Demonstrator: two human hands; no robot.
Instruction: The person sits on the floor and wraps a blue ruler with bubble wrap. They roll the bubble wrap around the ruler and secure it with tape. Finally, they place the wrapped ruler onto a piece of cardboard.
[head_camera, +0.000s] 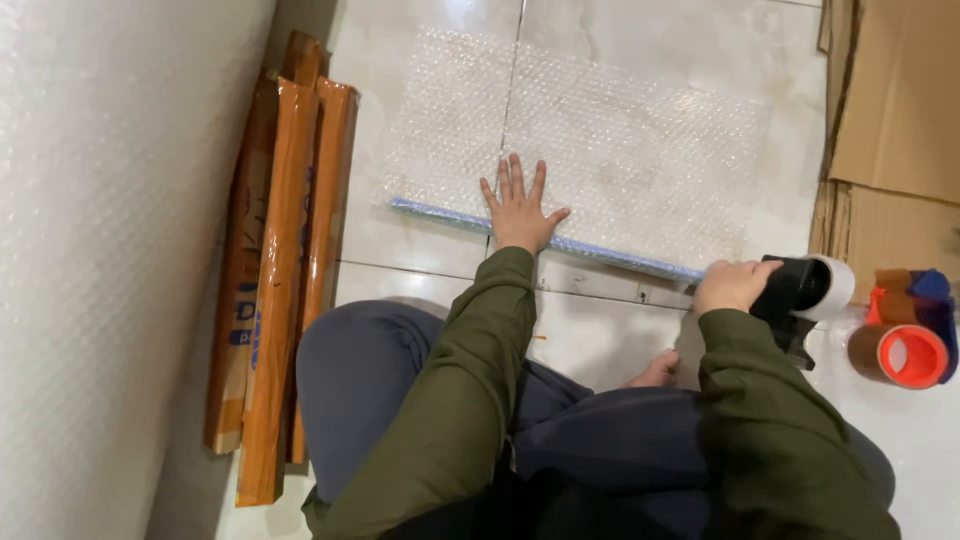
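A sheet of bubble wrap (620, 150) lies flat on the tiled floor, wrapped over a thin blue-edged flat item (440, 213) along its near side. My left hand (520, 212) presses flat on the near edge of the wrap, fingers spread. My right hand (733, 285) grips a black tape dispenser (795, 295) with a white tape roll at the right end of that blue edge. Both arms wear olive green sleeves.
Long orange-wrapped packages (280, 270) lean along the left beside a big roll of bubble wrap (90, 250). Flat cardboard (900, 120) lies at the right. A second tape dispenser with an orange roll (905, 350) sits on the floor at the right.
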